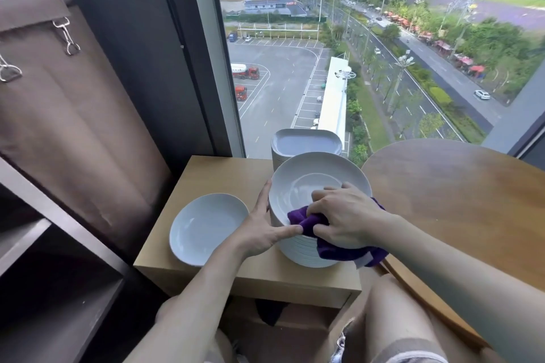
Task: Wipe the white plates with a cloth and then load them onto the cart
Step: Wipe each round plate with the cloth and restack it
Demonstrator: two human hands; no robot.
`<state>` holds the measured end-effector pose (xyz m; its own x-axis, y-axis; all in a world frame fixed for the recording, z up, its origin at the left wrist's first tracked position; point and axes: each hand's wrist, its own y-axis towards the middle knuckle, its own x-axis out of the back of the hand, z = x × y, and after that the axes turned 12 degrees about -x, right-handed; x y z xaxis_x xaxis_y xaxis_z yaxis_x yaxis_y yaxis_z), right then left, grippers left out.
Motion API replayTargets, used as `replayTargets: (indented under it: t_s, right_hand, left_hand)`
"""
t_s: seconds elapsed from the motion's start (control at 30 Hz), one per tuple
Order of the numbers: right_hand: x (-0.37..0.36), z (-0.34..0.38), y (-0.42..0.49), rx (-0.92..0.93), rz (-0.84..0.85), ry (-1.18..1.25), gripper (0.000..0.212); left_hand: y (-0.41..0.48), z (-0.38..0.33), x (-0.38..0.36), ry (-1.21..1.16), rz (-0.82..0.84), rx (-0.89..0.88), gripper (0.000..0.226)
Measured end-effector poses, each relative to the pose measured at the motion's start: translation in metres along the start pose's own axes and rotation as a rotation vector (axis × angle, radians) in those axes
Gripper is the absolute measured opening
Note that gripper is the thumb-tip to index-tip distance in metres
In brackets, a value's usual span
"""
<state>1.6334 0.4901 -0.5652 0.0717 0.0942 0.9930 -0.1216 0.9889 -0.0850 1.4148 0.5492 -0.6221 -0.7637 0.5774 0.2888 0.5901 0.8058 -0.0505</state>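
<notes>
Wiping step: the right hand grips a cloth inside the top plate of 1 stack. The left hand, fingers straight, steadies the stack. The next move is probably lifting that plate off.

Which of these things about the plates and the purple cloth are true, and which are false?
1. The right hand grips a purple cloth on top of the stack of round white plates. True.
2. A single round white plate lies on the light wooden side table, left of the stack. True.
3. The left hand holds a cup. False: it rests against the side of the round stack and holds nothing.
4. The stack of squarish white plates stands in front of the round stack. False: it stands behind it.
</notes>
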Motion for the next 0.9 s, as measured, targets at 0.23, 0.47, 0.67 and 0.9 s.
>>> replayTargets:
  t_s: [0.23,0.47,0.67,0.9]
  right_hand:
    - [-0.006,0.018,0.038,0.065,-0.027,0.069,0.018]
    - [-0.014,0.024,0.07,-0.105,-0.189,0.003,0.04]
    - [0.0,0.001,0.082,-0.372,-0.228,-0.154,0.039]
    - [0.011,-0.013,0.041,-0.513,-0.126,-0.222,0.034]
  left_hand:
    - [0.001,-0.002,0.002,-0.022,0.001,0.037,0.133]
    - [0.004,-0.006,-0.008,-0.086,-0.065,0.007,0.111]
    - [-0.003,-0.017,-0.012,0.018,-0.145,0.02,0.087]
    - [0.0,-0.009,-0.011,0.086,-0.141,-0.006,0.083]
